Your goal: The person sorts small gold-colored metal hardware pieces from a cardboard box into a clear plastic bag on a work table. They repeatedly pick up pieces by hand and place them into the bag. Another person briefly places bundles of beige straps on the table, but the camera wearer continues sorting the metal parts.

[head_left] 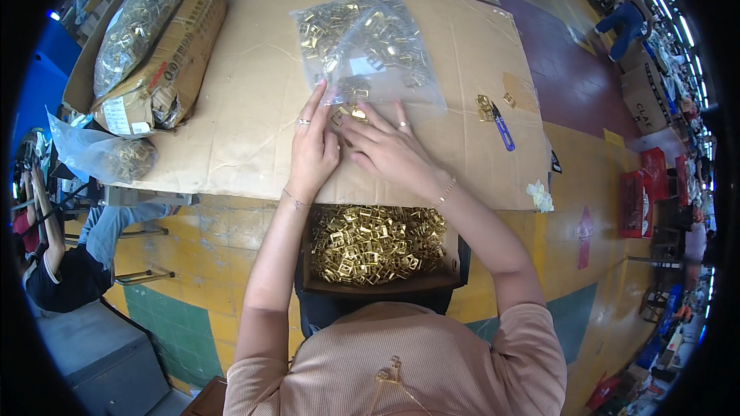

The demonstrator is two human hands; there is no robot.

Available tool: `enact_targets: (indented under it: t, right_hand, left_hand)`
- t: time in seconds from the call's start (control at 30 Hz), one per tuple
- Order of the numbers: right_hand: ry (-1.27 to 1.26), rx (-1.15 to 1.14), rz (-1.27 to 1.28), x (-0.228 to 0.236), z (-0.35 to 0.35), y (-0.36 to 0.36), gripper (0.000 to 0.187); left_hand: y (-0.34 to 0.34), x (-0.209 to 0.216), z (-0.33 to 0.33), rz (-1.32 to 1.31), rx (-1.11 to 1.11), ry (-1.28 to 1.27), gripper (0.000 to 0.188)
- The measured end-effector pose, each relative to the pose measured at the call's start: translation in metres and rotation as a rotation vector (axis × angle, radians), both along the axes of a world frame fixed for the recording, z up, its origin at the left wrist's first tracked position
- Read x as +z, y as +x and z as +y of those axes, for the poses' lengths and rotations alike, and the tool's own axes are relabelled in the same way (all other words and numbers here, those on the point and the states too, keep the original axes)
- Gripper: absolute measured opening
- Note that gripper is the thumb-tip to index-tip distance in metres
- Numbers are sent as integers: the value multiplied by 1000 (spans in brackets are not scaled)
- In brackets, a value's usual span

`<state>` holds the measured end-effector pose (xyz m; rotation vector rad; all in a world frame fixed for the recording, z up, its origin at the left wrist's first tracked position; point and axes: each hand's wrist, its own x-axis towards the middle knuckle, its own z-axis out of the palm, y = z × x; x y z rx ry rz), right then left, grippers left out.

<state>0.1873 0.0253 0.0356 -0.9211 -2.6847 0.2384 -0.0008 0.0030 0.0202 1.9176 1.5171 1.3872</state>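
Note:
A clear plastic bag (366, 58) full of gold rectangular buckles lies on the cardboard-covered table in front of me, its mouth toward me. A few loose buckles (356, 112) sit at the mouth, between my hands. My left hand (314, 145) rests beside them, its index finger stretched out to the bag's edge and the others partly bent. With its fingers spread, my right hand (389, 146) lies over the loose buckles; what is under its fingertips is partly hidden. Below the table edge, close to my body, a cardboard box (378, 287) holds a heap of the same buckles.
A purple box cutter (502, 129) lies at the right beside a few buckles (484, 108). On the left are a large carton (185, 62) with another full bag (139, 27) and a smaller bag (127, 158). A person (73, 262) sits at far left; another person (623, 23) is at far right.

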Motion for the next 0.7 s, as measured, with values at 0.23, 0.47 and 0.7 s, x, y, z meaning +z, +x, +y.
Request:
enact_targets:
  t: [0.23, 0.47, 0.7]
  right_hand:
    - [-9, -54, 195, -11, 1, 7, 39]
    - [55, -70, 18, -1, 0, -1, 30]
    - [-143, -97, 271, 12, -33, 60, 35]
  left_hand:
    - [0, -3, 1, 63, -9, 64, 65]
    - [1, 0, 1, -1, 7, -11, 69]
    - [1, 1, -1, -21, 0, -47, 70]
